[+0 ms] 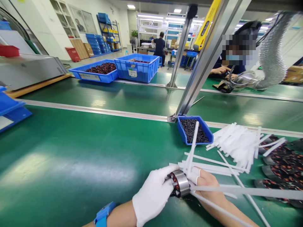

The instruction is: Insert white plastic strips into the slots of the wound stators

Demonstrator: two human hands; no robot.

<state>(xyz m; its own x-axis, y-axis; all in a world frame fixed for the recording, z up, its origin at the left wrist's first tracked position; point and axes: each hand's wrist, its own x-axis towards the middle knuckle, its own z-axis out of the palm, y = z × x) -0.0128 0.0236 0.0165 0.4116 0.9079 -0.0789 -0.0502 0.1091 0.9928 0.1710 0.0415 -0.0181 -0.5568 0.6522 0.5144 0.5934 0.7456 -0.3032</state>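
White-gloved, my left hand (pixel 152 192) clasps the steel-ringed stator (pixel 183 183) just left of my right hand (pixel 210 179), whose pinch on the white strips (pixel 195 135) I can't confirm remotely; I judge strip-fitting under way, next needing steady alignment.

- Left of the gloved left hand (pixel 152 197), the green surface (pixel 82 142) lies bare as far as the blue trays (pixel 11 115) at its edge.
- Straight ahead, a low metal rail (pixel 106 112) crosses, with a slanting metal post (pixel 201 67) rising from it.
- Before the post, a small blue bin (pixel 209 135) blocks the way.
- Long white strips (pixel 236 189) jut up and rightward from the wound core (pixel 182 183), crossing over the right hand (pixel 210 186).
- Farther right, a strip pile (pixel 236 142) and crowded wound parts (pixel 284 171) leave little room.
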